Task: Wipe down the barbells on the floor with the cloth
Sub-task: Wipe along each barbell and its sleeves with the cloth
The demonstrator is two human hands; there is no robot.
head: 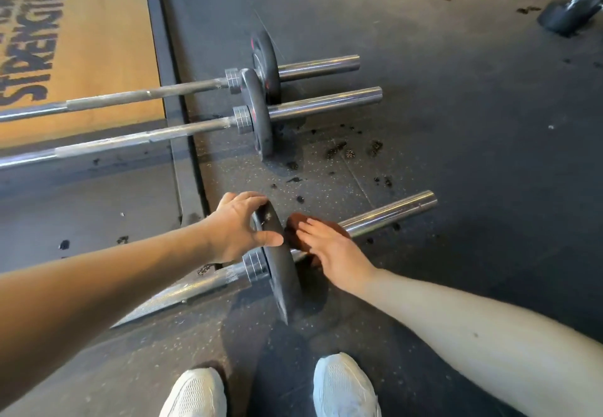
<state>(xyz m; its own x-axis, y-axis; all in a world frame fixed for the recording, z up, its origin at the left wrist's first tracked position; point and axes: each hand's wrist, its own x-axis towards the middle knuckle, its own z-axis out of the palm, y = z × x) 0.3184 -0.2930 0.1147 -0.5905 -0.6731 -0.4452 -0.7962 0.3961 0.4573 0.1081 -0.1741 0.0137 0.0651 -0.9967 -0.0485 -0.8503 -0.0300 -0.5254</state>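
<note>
White mesh sneakers (195, 393) frame the nearest steel barbell (391, 211) on the speckled rubber floor (456, 155). My left hand (238, 227) curls over the rim of its black round weight plate (280, 273). Just right of it, my right hand (332, 250), fingers straight, presses a dark brown cloth (295, 221) onto the chrome sleeve. Two more barbells (310, 103) lie beyond my fingertips.

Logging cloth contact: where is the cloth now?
Head view, centre: the cloth is under the right hand, pressed on the nearest barbell's sleeve beside its plate.
</note>
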